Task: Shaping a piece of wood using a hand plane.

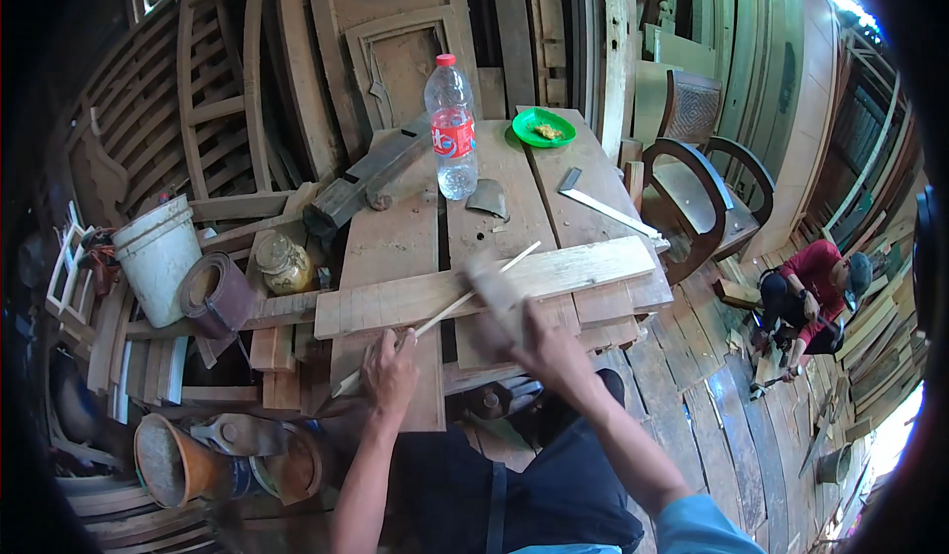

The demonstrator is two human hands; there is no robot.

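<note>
A thin wooden stick [454,306] slants across a pale plank [593,265] on the workbench, its far end rising to the right. The fingers of my left hand [390,371] are closed around its near part, just off the plank's front edge. In my right hand [554,356] is a flat brownish block, [494,295] smeared by motion. It lies over the stick and plank; whether it presses on the stick I cannot tell.
Farther back on the bench stand a water bottle [453,134] and a green dish [544,127], with a try square [603,203] to the right. A sandpaper roll [215,294], jar [283,262] and white bucket [158,257] sit left. Another person [816,297] crouches at far right.
</note>
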